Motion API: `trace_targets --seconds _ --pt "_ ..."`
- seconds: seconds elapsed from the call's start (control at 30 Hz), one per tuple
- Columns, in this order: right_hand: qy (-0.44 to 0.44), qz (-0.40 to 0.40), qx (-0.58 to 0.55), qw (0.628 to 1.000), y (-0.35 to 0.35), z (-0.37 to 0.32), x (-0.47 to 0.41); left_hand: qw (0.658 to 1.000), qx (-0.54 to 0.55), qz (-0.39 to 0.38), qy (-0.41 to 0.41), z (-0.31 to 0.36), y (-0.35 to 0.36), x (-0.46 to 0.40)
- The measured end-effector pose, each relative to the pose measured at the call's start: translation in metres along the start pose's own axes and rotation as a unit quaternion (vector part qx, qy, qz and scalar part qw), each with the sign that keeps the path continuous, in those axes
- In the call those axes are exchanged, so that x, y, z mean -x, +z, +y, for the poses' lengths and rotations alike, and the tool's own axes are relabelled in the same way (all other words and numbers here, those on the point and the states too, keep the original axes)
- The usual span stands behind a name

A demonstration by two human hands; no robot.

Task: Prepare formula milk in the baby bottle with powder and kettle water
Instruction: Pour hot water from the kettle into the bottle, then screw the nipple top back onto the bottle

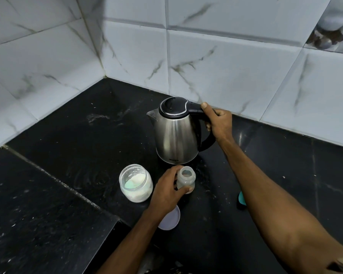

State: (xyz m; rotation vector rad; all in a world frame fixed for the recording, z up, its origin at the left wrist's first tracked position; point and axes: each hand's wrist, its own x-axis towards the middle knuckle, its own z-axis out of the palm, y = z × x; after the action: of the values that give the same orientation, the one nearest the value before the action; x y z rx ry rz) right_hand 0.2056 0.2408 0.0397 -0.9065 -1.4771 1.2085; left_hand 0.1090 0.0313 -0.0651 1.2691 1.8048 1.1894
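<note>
A steel kettle (175, 135) with a black lid stands upright on the black counter, spout to the left. My right hand (219, 123) grips its black handle, thumb on top. Just in front of it, an uncapped baby bottle (186, 178) stands with my left hand (167, 192) wrapped around its left side. An open glass jar of white powder (136, 182) with a pale green scoop inside sits to the left of the bottle.
A pale round lid (171, 218) lies under my left wrist. A teal object (242, 198) peeks out beside my right forearm. Marble-tiled walls (226, 56) meet in a corner behind the kettle. The black counter (67, 135) extends left, with a step down in front.
</note>
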Motion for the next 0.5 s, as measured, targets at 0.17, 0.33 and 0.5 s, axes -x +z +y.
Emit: trace_targets --seconds 0.17,0.33,0.5 --pt "0.002 -0.004 -0.001 1.0 -0.002 0.006 0.0 1.0 -0.002 -0.001 -0.001 0.001 0.0 0.0" --pt "0.005 0.003 -0.005 1.0 -0.007 0.012 0.004 1.0 -0.005 -0.001 0.0 0.002 -0.001 0.001" --pt "0.004 -0.004 0.009 1.0 -0.009 0.01 0.008 1.0 -0.007 -0.005 0.004 0.005 -0.002 0.002"
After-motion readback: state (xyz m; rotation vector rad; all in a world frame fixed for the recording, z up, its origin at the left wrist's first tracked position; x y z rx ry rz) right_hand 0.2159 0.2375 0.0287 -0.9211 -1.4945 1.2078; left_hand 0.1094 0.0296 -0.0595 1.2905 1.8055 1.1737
